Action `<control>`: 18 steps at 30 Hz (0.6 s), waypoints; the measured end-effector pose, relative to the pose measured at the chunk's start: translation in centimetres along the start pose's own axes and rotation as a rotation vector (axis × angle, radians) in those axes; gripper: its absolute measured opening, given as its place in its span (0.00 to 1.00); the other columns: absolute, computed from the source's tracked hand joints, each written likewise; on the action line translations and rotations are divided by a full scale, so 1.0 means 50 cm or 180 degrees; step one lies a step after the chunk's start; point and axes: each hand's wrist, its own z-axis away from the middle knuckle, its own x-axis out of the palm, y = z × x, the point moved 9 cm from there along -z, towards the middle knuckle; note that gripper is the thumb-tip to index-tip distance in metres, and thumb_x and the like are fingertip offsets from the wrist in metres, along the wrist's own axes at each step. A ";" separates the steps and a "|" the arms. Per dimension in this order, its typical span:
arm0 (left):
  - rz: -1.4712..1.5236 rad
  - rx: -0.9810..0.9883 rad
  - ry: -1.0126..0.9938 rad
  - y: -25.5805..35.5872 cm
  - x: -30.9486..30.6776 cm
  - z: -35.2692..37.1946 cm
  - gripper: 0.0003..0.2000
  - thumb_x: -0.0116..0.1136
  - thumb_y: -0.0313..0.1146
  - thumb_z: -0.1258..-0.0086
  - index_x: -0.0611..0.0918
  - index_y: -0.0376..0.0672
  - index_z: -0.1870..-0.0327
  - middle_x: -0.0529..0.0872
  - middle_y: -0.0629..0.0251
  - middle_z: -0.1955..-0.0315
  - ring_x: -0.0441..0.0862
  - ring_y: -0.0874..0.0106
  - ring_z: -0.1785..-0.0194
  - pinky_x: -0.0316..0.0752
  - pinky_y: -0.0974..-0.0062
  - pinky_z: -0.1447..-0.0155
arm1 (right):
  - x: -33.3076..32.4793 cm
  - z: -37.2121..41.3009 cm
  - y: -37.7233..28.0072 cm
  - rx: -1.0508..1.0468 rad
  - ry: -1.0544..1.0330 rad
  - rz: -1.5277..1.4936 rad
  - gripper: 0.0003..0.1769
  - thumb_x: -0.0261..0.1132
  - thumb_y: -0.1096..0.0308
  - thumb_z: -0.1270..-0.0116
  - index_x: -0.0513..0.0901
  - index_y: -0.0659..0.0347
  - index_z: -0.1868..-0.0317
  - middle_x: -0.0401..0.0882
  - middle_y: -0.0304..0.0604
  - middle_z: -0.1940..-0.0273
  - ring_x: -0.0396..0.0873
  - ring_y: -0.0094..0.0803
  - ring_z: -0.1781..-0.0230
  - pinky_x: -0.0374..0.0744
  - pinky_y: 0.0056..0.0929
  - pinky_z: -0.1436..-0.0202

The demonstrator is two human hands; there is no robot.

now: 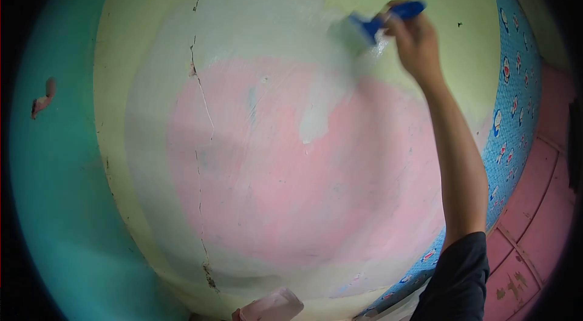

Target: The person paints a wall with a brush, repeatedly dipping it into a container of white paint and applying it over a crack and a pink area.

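My right hand point(416, 42) is closed around the blue handle of a wide paintbrush point(367, 28). The blurred, pale bristles press against the wall point(303, 193) at the upper right of a whitish-grey painted patch point(261, 23). Wet shine shows beside the bristles. At the bottom edge, a pale pinkish container point(271, 306) is partly in view, its contents not visible. A small part of my left hand point(235, 315) shows at the container's left side, holding it; most of that hand is out of frame.
A long crack point(199, 102) runs down the yellow-green and pink wall. To the left stands a teal wall point(54, 169) with a chipped spot. On the right are blue cartoon-patterned wallpaper point(507, 78) and a pink panelled surface point(522, 199).
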 end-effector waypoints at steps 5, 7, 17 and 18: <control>0.0020 0.0040 -0.0006 0.013 -0.002 0.014 0.39 0.45 0.66 0.29 0.74 0.44 0.26 0.84 0.52 0.38 0.86 0.52 0.43 0.86 0.48 0.50 | 0.005 -0.028 -0.056 -0.0730 0.0443 0.1200 0.09 0.68 0.69 0.29 0.85 0.57 0.50 0.89 0.45 0.59 0.88 0.41 0.60 0.86 0.35 0.58; 0.0049 0.0085 -0.0011 0.017 -0.002 0.023 0.40 0.45 0.67 0.29 0.74 0.44 0.26 0.84 0.52 0.38 0.86 0.52 0.43 0.86 0.48 0.50 | 0.112 0.065 -0.092 -0.1589 -0.0415 0.1791 0.13 0.66 0.72 0.34 0.84 0.53 0.48 0.88 0.45 0.59 0.87 0.45 0.60 0.86 0.39 0.58; 0.0388 -0.0541 -0.2072 0.015 0.066 0.043 0.44 0.51 0.72 0.34 0.74 0.45 0.26 0.87 0.51 0.62 0.75 0.64 0.82 0.68 0.63 0.83 | 0.189 0.125 -0.095 -0.0330 -0.1208 0.0137 0.12 0.67 0.69 0.27 0.82 0.63 0.46 0.87 0.55 0.63 0.88 0.48 0.66 0.84 0.39 0.59; 0.0301 -0.0419 -0.1662 0.020 0.060 0.042 0.44 0.51 0.73 0.34 0.74 0.45 0.27 0.86 0.51 0.64 0.71 0.65 0.85 0.64 0.64 0.85 | 0.141 0.061 -0.046 -0.0228 -0.0672 0.0165 0.13 0.66 0.70 0.27 0.82 0.66 0.46 0.90 0.52 0.61 0.89 0.40 0.65 0.84 0.34 0.58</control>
